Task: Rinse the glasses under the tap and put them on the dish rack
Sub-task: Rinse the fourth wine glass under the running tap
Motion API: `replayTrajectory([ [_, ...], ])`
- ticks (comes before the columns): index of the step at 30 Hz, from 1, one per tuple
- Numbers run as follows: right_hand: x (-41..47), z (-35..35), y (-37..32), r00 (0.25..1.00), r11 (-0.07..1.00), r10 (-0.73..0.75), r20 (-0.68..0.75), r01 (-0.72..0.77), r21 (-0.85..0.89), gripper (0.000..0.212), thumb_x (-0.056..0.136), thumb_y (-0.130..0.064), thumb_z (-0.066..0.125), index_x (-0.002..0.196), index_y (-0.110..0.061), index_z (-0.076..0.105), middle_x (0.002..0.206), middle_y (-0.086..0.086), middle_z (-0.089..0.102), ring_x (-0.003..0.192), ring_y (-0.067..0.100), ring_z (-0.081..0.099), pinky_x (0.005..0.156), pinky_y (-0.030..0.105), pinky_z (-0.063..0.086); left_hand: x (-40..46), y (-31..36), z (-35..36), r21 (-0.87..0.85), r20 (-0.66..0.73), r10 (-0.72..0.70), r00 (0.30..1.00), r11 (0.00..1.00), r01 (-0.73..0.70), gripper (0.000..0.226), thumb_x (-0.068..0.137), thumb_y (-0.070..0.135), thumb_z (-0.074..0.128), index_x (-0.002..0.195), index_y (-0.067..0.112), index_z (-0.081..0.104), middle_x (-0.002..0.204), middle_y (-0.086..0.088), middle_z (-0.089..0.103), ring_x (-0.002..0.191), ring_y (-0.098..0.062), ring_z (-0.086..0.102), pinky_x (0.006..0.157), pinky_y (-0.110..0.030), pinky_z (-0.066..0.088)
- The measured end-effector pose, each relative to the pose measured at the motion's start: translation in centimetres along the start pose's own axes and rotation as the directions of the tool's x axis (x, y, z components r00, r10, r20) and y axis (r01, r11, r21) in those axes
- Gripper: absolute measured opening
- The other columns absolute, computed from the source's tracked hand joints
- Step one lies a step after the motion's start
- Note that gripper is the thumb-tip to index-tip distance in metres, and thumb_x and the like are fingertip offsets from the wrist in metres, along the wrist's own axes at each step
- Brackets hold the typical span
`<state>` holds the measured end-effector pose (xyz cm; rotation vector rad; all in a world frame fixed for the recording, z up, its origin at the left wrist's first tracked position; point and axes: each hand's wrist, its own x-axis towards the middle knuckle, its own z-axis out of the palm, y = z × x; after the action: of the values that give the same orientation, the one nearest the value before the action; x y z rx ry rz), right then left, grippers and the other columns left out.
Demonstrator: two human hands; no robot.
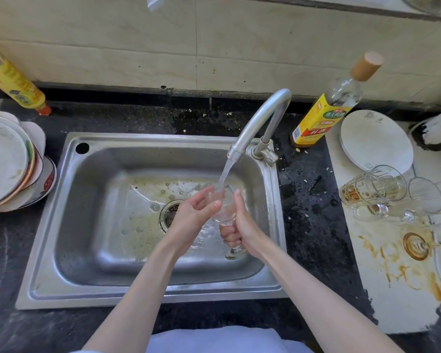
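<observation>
- Clear stemmed wine glass (223, 207) held over the basin of the rectangular stainless steel sink (87, 200), bowl uppermost and tipped toward the tap.
- Curved brushed-metal tap (260, 118) running; stream of water (225, 171) falls from the spout straight into the glass's mouth and spills down past the stem.
- Right hand (239, 225): grip wrapped round the stem, fingers curled tight, thumb lying up along the side of the bowl. Glass foot shows just below the fist.
- Left hand (196, 212): grip loose, palm up, fingers bent lightly against the left side of the bowl, cupping rather than clasping it.
- Round metal drain strainer (169, 215) partly hidden behind the left wrist; yellowish film and bubbles on the sink floor.
- Dark speckled stone bench (313, 200) surrounds the sink.
- Right of the sink: stained white mat (392, 289) with brown smears, bearing a cluster of clear drinking glasses lying on their sides (382, 192) and a round white plate with small floral print (374, 138).
- Clear bottle with yellow label and tan cap (326, 110) stands just beside the tap base.
- Left edge: stack of pale plates (8, 164); behind it a yellow bottle with an orange cap, tilted (13, 82).
- Beige tiled wall (138, 47) behind the bench.
</observation>
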<state>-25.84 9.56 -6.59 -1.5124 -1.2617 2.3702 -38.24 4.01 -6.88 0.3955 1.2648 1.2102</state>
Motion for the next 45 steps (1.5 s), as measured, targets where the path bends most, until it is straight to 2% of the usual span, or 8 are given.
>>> replayTrajectory([
  [7,0.5,0.2,0.0,0.975,0.978,-0.19,-0.114,0.178,-0.106,0.066,0.083,-0.068,0.029,0.13,-0.025,0.046,0.064,-0.008,0.038,0.05,0.006,0.03,0.045,0.019,0.022,0.1,-0.6,0.4,-0.111,-0.179,0.037,0.983,0.992,-0.058,0.034,0.075,0.018,0.071,0.108,0.015,0.065,0.111,-0.008,0.069,0.112,-0.023,0.06,0.105,-0.038,0.04],
  [14,0.0,-0.6,-1.0,0.999,0.991,0.009,-0.04,-0.015,-0.136,0.075,0.081,-0.077,0.003,0.056,-0.019,0.045,0.043,-0.008,0.023,0.036,0.008,0.018,0.039,0.019,0.013,0.1,0.0,1.2,0.066,0.009,0.046,0.999,0.997,-0.047,0.068,0.071,0.041,0.073,0.13,0.016,0.051,0.121,0.003,0.064,0.118,-0.015,0.055,0.109,-0.042,0.033],
  [19,0.4,-0.1,-1.0,0.997,0.984,-0.024,-0.073,0.011,-0.178,0.077,0.088,-0.07,0.004,0.075,-0.017,0.059,0.049,-0.004,0.04,0.044,0.01,0.031,0.045,0.023,0.024,0.1,0.2,1.1,0.061,-0.086,0.054,0.995,0.997,-0.049,0.056,0.063,0.034,0.081,0.113,0.033,0.056,0.116,0.008,0.067,0.112,-0.015,0.06,0.107,-0.046,0.037],
  [22,0.2,0.5,-0.6,0.975,0.961,-0.214,-0.056,0.2,-0.193,0.046,0.096,-0.058,0.016,0.1,-0.044,0.059,0.064,-0.006,0.053,0.053,0.008,0.035,0.05,0.024,0.026,0.0,0.0,0.9,0.091,-0.176,0.07,0.982,0.994,-0.054,0.063,0.064,0.04,0.078,0.121,0.027,0.056,0.115,0.001,0.067,0.117,-0.033,0.054,0.104,-0.053,0.034],
  [29,0.3,-0.1,-0.4,0.993,0.997,0.049,-0.112,-0.055,-0.057,0.074,0.092,-0.064,0.0,0.056,-0.021,0.048,0.038,-0.01,0.024,0.032,0.006,0.017,0.034,0.017,0.014,-0.6,-0.3,0.4,-0.042,-0.061,0.051,0.997,0.998,-0.054,0.043,0.071,0.036,0.069,0.112,0.025,0.06,0.114,0.001,0.068,0.112,-0.013,0.06,0.106,-0.039,0.039],
  [35,1.0,0.0,0.3,0.994,0.999,-0.049,-0.094,0.046,-0.025,0.081,0.092,-0.064,0.006,0.087,-0.006,0.063,0.047,-0.005,0.031,0.044,0.011,0.023,0.047,0.025,0.016,-0.4,-0.1,0.7,-0.018,-0.07,0.082,0.994,0.996,-0.084,0.043,0.074,0.042,0.066,0.11,0.021,0.062,0.115,-0.003,0.068,0.113,-0.018,0.06,0.105,-0.039,0.039],
  [41,-0.4,0.4,-0.5,0.98,0.976,-0.198,0.0,0.197,-0.095,0.05,0.087,-0.066,0.025,0.113,-0.037,0.056,0.051,-0.01,0.024,0.042,0.006,0.018,0.042,0.021,0.014,-0.3,-0.4,0.3,0.011,-0.053,0.076,0.996,0.997,-0.075,0.052,0.084,0.038,0.056,0.125,0.007,0.055,0.12,-0.011,0.064,0.113,-0.02,0.06,0.101,-0.033,0.044],
  [45,-0.5,-0.1,-0.8,0.994,0.976,-0.095,-0.058,0.082,-0.201,0.073,0.085,-0.074,0.01,0.059,-0.03,0.062,0.048,-0.009,0.023,0.039,0.009,0.018,0.042,0.021,0.015,-0.3,-0.7,-0.4,0.064,-0.079,0.056,0.995,0.997,-0.051,0.047,0.074,0.04,0.071,0.117,0.026,0.06,0.12,0.0,0.065,0.115,-0.014,0.058,0.1,-0.031,0.042],
])
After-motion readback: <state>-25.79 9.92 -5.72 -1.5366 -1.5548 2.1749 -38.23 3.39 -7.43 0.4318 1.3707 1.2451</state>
